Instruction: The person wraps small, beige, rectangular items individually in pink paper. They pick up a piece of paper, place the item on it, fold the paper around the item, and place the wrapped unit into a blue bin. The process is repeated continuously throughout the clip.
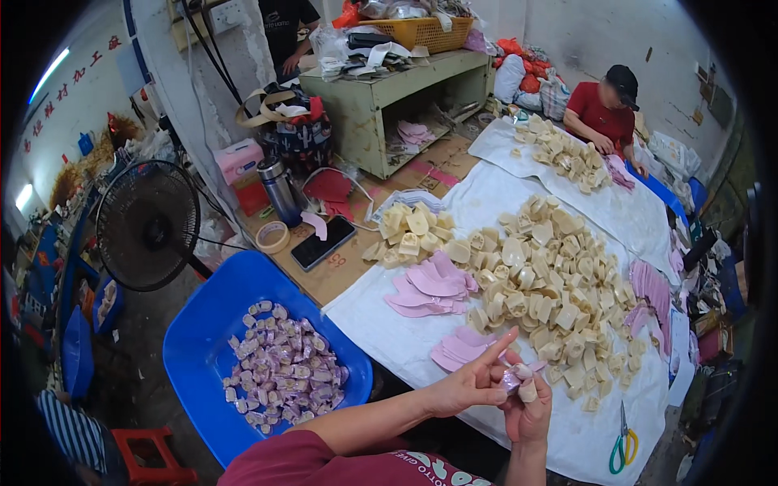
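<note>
In front of my chest, both hands meet on a small heel-shaped block (511, 379) with shiny pink covering on it. My left hand (466, 387) pinches its left side, index finger stretched away. From below and the right, my right hand (531, 409) wraps its fingers round the same block, hiding part of it. Just beyond lie flat pink cut pieces (462, 347), with a second stack of pink pieces (429, 285) farther off. A large heap of bare cream heel-shaped blocks (551, 271) spreads over the white cloth (365, 304).
Left of me, a blue basin (190, 340) holds many pink-covered blocks. Scissors (624, 441) lie at the cloth's right front. A phone (322, 243), tape roll (272, 236) and steel flask (279, 193) stand near a fan (150, 227). A co-worker (604, 113) works at the far right.
</note>
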Demonstrator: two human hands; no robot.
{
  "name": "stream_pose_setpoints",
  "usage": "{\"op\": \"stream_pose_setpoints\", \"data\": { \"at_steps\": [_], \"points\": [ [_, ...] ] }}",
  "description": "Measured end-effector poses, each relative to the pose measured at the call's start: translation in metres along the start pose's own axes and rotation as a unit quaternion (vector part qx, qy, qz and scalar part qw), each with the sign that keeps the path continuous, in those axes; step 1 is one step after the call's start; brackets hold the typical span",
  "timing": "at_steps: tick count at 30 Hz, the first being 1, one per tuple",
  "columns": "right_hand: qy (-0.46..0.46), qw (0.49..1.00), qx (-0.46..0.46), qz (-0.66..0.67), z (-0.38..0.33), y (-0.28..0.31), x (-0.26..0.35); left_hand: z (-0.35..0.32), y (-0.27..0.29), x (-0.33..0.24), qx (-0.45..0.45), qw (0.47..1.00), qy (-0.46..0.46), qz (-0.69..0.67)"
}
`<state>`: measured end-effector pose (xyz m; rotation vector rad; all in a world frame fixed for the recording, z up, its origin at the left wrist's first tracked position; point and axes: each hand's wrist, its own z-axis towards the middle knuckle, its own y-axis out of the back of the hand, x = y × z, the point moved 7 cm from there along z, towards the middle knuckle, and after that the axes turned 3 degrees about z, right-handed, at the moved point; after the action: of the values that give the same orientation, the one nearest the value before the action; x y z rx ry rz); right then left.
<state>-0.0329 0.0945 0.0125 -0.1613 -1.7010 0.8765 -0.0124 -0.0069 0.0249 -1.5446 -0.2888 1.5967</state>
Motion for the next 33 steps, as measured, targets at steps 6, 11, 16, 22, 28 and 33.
{"op": "stream_pose_setpoints", "data": {
  "at_steps": [6, 11, 16, 22, 28, 33],
  "points": [
    [0.021, 0.992, -0.121, -0.036, -0.005, 0.030, 0.008, 0.015, -0.004, -0.028, 0.068, 0.867, -0.068, 0.489],
    [-0.069, 0.991, -0.042, -0.103, -0.015, 0.031, 0.007, 0.010, -0.037, -0.031, 0.169, 0.678, -0.177, 0.693],
    [-0.040, 0.992, -0.050, -0.109, -0.019, 0.024, 0.021, 0.011, -0.030, -0.040, 0.115, 0.675, -0.127, 0.717],
    [0.118, 0.915, -0.094, -0.373, -0.028, 0.012, 0.038, 0.015, -0.031, -0.034, 0.040, 0.653, -0.157, 0.740],
    [0.113, 0.957, -0.051, -0.261, -0.023, 0.018, 0.043, 0.013, -0.026, -0.026, -0.028, 0.700, -0.173, 0.692],
    [0.106, 0.948, -0.067, -0.293, -0.011, 0.022, 0.047, 0.019, -0.019, -0.017, -0.099, 0.721, -0.128, 0.674]
  ]
}}
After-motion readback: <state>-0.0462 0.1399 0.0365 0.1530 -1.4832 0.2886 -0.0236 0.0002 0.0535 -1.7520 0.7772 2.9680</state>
